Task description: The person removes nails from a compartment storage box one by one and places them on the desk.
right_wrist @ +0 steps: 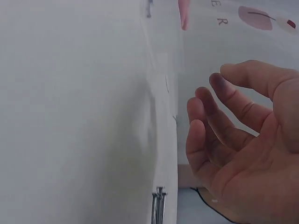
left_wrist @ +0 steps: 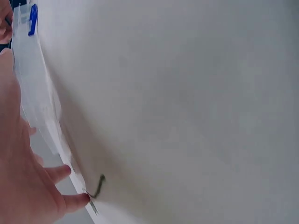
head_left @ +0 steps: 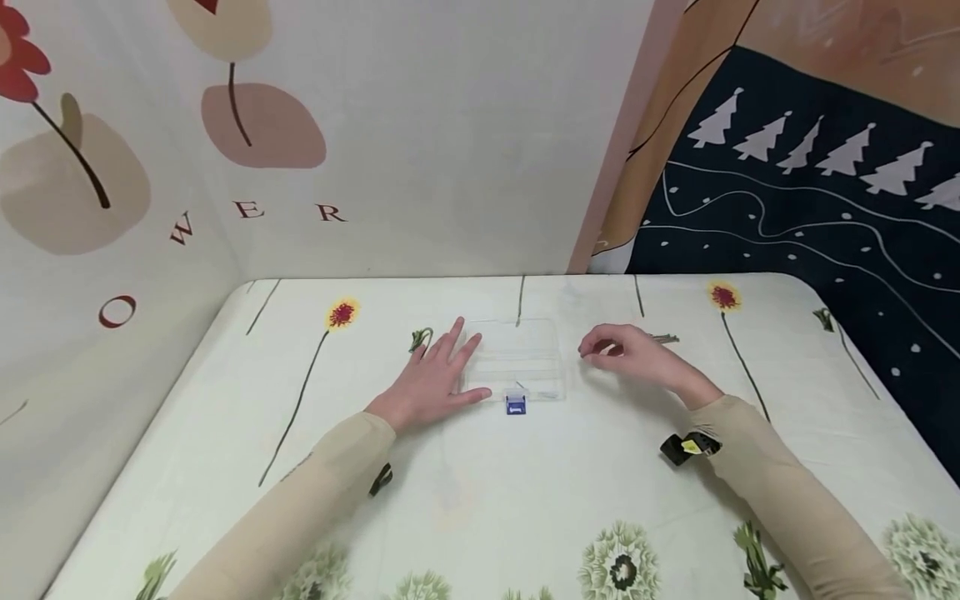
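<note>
A clear plastic compartment box (head_left: pixel 517 340) with a blue latch (head_left: pixel 516 405) lies on the table, a few small thin pieces (head_left: pixel 549 394) inside near the latch. My left hand (head_left: pixel 433 379) lies spread along its left edge, fingers straight; the left wrist view shows this hand (left_wrist: pixel 23 172) beside the clear wall. To the right of the box, my right hand (head_left: pixel 626 354) hovers over the cloth. In the right wrist view its fingers (right_wrist: pixel 233 95) curl loosely, thumb close to the forefinger, with nothing visible between them. Several metal nails (right_wrist: pixel 159 207) lie below and beyond that hand.
A white flower-print cloth (head_left: pixel 465 517) covers the table, with a printed curtain (head_left: pixel 450 167) behind it and a dark tree-print fabric (head_left: pixel 787 208) at the right. Both wrists carry a black camera (head_left: pixel 686 448), partly hidden on the left.
</note>
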### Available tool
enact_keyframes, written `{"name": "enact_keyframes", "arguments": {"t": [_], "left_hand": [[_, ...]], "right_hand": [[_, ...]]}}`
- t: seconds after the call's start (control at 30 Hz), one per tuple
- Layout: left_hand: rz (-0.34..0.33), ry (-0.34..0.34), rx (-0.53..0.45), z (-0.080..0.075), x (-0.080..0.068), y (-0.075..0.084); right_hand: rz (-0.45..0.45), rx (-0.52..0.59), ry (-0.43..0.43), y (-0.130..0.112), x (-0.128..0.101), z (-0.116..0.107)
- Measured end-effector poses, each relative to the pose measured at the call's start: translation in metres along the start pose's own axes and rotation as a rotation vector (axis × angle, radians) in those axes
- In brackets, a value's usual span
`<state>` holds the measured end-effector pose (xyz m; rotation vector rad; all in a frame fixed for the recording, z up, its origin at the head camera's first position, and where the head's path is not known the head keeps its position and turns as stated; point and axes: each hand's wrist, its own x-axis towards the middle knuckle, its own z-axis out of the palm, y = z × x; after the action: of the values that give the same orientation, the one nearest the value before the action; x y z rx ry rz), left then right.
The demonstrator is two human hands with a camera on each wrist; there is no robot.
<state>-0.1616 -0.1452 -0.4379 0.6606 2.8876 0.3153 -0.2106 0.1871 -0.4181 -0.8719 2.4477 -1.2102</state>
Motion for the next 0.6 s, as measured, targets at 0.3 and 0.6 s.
{"name": "enact_keyframes", "arguments": {"t": [0.3,0.6], "left_hand": [[0.016,-0.057,-0.009,-0.002,-0.001,-0.006],[-0.015,-0.081,0.011,-0.002,0.002,-0.007]], "right_hand": [[-0.077,-0.009,-0.048,-0.007,0.005,0.022],[-0.072,-0.082,-0.056,-0.016,0.006,0.033]]}}
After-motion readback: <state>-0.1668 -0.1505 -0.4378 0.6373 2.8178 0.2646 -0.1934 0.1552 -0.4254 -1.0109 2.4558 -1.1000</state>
